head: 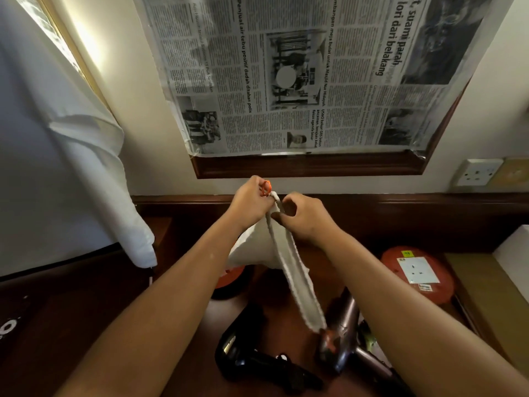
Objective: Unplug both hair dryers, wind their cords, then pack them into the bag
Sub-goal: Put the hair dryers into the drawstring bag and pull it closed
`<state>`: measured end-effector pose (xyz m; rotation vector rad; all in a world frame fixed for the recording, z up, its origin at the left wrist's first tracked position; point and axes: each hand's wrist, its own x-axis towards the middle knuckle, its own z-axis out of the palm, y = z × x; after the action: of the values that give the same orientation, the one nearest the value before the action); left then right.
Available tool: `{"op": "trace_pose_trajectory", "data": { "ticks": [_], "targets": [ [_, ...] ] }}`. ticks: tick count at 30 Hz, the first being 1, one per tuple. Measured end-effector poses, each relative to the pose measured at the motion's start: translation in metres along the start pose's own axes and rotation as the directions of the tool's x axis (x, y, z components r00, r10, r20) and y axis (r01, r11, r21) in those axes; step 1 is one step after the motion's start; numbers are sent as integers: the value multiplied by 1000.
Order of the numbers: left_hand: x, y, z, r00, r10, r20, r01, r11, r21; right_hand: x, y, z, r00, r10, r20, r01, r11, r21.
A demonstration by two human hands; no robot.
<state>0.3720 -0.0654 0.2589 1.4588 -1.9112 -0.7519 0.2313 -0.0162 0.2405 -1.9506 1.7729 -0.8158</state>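
A pale, coarse-woven cloth bag point(274, 247) hangs limp above the middle of the dark wooden desk point(186, 325), its mouth pulled open. The left hand point(250, 202) pinches the rim beside an orange loop point(266, 188); the right hand point(303, 216) grips the opposite edge with curled fingers. Below, near the desk's front edge, lie a glossy black hair dryer point(246, 351) and a metallic grey-brown hair dryer point(342, 330). A round orange cord reel point(418, 273) sits toward the right edge.
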Motion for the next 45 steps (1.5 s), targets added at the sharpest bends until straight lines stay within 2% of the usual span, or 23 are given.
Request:
{"op": "trace_pose_trajectory", "data": {
  "ticks": [4,8,11,16,20,24,27,29,33,35,36,37,39,42,43,45],
  "targets": [
    [-4,-11,-8,999,27,-38,-27,1000,3,7,-2,9,996,3,-94,3,998,61],
    [-9,-21,-6,998,27,-51,-30,997,-75,15,-5,18,994,-34,-104,41,997,62],
    [-10,-28,-5,999,12,-46,-17,992,-123,16,-8,22,998,-34,-51,37,997,75],
    [-8,-33,-7,1000,13,10,-12,994,-109,20,-3,27,998,-13,-65,19,996,91],
    [-10,-38,-3,998,68,-2,-68,993,-99,21,1,28,996,-25,-81,32,995,91],
    [-16,-56,15,997,72,39,-72,997,12,24,3,17,981,72,-178,-31,974,223],
    [-23,-87,54,992,-10,126,-20,971,237,27,5,6,970,170,-175,-92,918,385],
    [-35,-106,81,966,-128,225,59,955,291,27,6,-4,960,209,-185,-98,874,476],
    [-66,-136,103,847,-331,416,176,913,367,28,24,-31,945,276,-178,-146,838,525],
    [-74,-142,98,792,-418,446,308,903,300,27,46,-45,936,311,-165,-208,866,456],
    [-75,-142,92,781,-457,426,418,889,187,25,57,-49,931,337,-142,-247,866,436],
    [-72,-139,85,763,-504,404,539,841,31,21,68,-52,919,378,-112,-295,847,442],
    [-58,-131,69,725,-594,348,686,669,-286,11,82,-56,894,447,-24,-373,775,510],
    [-30,-117,52,684,-658,316,688,435,-581,-1,95,-56,874,481,61,-433,716,548],
    [-22,-112,46,688,-665,292,658,400,-638,-2,100,-54,871,489,54,-431,707,560],
    [-8,-102,39,711,-658,247,603,391,-696,-1,111,-48,853,521,-27,-420,717,556]
  ]
}}
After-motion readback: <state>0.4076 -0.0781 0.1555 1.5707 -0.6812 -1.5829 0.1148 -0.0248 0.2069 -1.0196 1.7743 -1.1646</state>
